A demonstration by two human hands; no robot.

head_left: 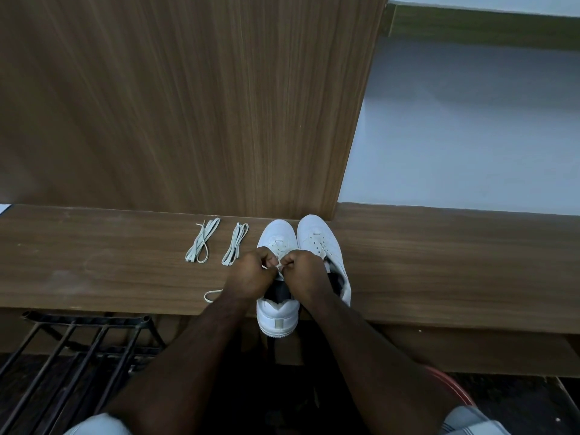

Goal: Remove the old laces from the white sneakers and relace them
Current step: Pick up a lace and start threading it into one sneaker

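Pinching a white flat lace (276, 267), the left hand (251, 279) and right hand (306, 273) grip over the near white leather sneaker (277, 315) on the brown wooden tabletop (439, 271).

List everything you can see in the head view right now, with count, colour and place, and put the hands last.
white low-top sneakers: 2, white, side by side on the wooden bench, left sneaker, right sneaker
folded flat shoelace bundles: 2, pale grey-white, on the bench left of the sneakers
loose lace end: 1, white, on the bench by the left wrist
wooden bench: 1, brown
wood-grain panel: 1, brown, upright behind the bench
metal rack: 1, black, lower left
red round object: 1, lower right, mostly hidden
hands: 2, left hand and right hand, both pinching lace over the left sneaker
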